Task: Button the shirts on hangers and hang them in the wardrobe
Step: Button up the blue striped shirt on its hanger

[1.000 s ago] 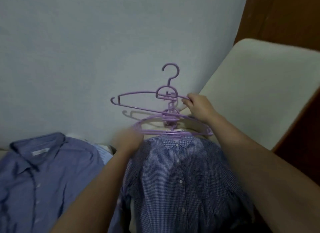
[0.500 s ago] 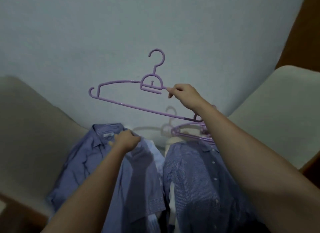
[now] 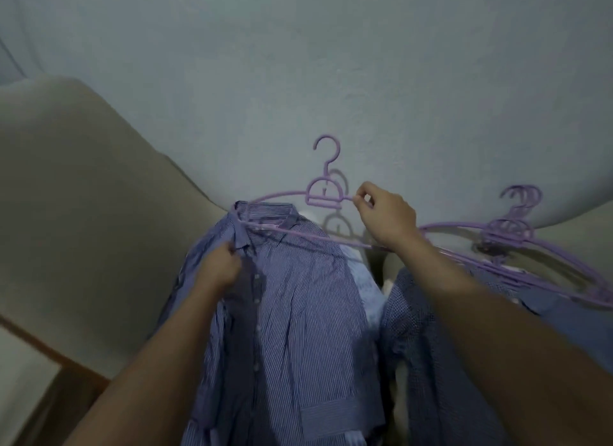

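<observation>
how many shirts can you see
3: striped shirt gripped by the left hand, pale blue shirt peeking out beside it, checked shirt furthest right. More may be hidden.

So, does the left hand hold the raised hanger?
No, the left hand grips the striped shirt near its collar; the right hand pinches the raised hanger.

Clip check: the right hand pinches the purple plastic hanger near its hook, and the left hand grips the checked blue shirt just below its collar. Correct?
Not quite. The left hand grips the finely striped blue shirt just below its collar; the checked blue shirt lies further right. The right hand does pinch the purple plastic hanger near its hook. The head view shows this.
</observation>
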